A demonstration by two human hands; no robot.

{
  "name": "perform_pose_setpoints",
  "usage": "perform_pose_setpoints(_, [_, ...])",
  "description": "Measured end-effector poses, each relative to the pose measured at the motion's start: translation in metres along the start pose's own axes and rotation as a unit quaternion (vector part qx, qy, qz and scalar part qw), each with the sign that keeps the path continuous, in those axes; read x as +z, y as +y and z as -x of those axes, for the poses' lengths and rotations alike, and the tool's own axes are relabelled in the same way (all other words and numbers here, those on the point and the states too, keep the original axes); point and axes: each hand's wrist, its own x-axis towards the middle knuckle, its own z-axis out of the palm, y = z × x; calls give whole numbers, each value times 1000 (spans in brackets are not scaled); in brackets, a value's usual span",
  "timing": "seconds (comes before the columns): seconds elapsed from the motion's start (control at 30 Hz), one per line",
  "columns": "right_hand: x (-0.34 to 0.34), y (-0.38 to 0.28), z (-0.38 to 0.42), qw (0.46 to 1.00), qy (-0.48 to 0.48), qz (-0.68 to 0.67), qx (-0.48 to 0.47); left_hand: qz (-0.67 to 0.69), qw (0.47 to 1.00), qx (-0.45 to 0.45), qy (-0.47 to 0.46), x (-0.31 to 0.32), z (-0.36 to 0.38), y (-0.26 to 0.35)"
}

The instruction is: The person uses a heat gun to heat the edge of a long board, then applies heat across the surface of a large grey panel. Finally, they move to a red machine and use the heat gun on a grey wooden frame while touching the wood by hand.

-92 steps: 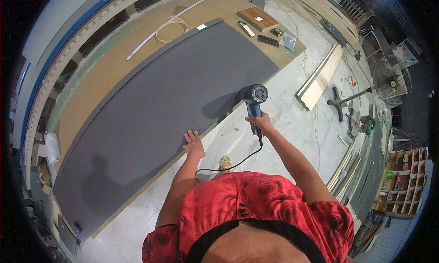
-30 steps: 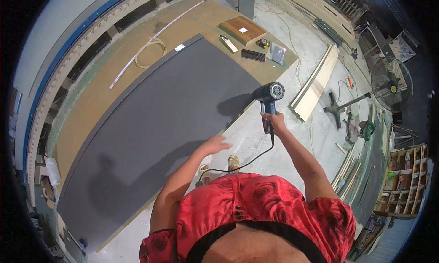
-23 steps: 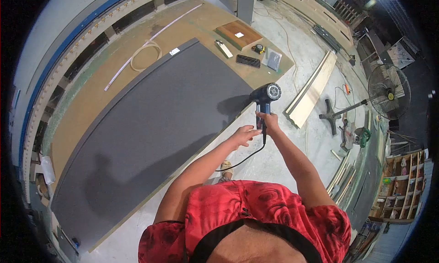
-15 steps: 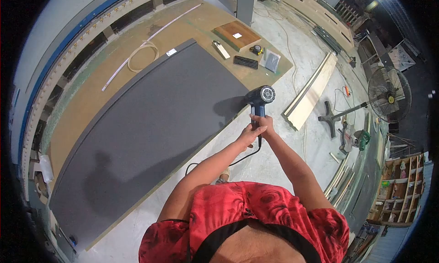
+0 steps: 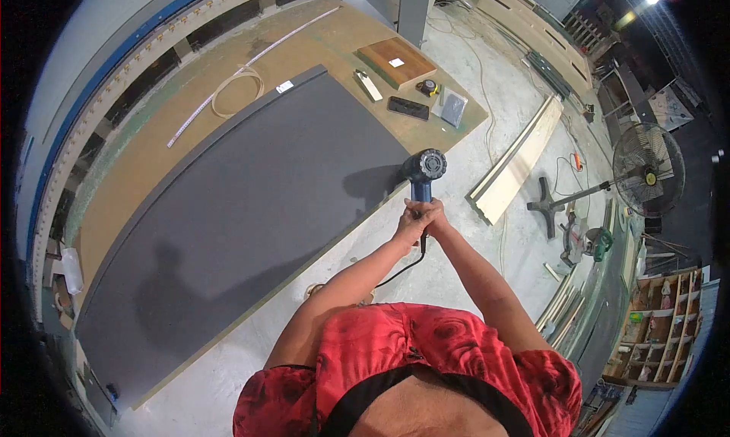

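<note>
A dark blue heat gun is held upright by its handle, its round vented rear end facing me. My right hand is wrapped around the handle. Against it, my left hand closes on the same handle from the left side. A black cord hangs from the bottom of the grip. The gun's body is at the right edge of a large dark grey panel, its nozzle hidden, and its shadow falls on the panel.
Beyond the panel, a brown board, tape measure, phone and plastic packet lie on the table. Planks and a standing fan are on the floor at right.
The heat gun and both hands have shifted slightly left and toward me. My left hand's fingers have closed further around the handle.
</note>
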Motion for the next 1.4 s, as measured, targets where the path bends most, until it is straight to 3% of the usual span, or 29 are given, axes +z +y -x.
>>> perform_pose_setpoints(0.1, [1, -5, 7, 996, -44, -72, -7, 32, 998, 37, 27, 0, -19, -14])
perform_pose_setpoints(0.2, [2, -8, 15, 991, -70, -116, -9, 42, 995, 93, -12, -7, -48, -41])
perform_pose_setpoints(0.27, [2, -6, 15, 989, -71, -127, -14, 68, 995, 41, -57, -6, -32, -26])
perform_pose_setpoints(0.37, [0, -1, 8, 993, -68, -100, -21, 45, 999, -2, -27, -3, -19, -16])
perform_pose_setpoints(0.47, [4, 2, 12, 994, -40, -102, -31, 54, 998, -12, 11, -1, -13, -16])
perform_pose_setpoints(0.53, [5, -1, 14, 992, -73, -89, -45, 33, 999, -13, -23, -7, -11, -11])
perform_pose_setpoints(0.6, [7, 2, 11, 997, -26, -69, -29, 54, 998, -6, -40, -7, -10, -8])
perform_pose_setpoints(0.63, [5, 12, 1, 997, -31, -69, -34, 278, 951, 108, -86, -12, -57, -47])
perform_pose_setpoints(0.77, [14, 2, -8, 998, -26, -44, -32, 136, 985, 102, -22, -14, -41, -21])
perform_pose_setpoints(0.9, [30, -31, -4, 997, -16, -30, -69, 138, 979, 144, -34, -25, -47, 3])
perform_pose_setpoints(1.0, [43, -43, -27, 997, 22, -27, -62, 136, 983, 120, -37, -40, -68, 18])
perform_pose_setpoints(1.07, [43, -24, -65, 995, -28, -23, -94, 133, 984, 119, -25, -51, -70, 38])
perform_pose_setpoints(1.17, [72, -61, -59, 991, -39, -104, -68, 94, 992, 86, -10, -72, -82, 57])
perform_pose_setpoints(1.27, [96, -86, -56, 990, -1, -101, -95, 87, 993, 78, -6, -87, -92, 67])
perform_pose_setpoints(1.4, [99, -73, -82, 994, -14, -96, -54, 94, 992, 88, -5, -99, -95, 78])
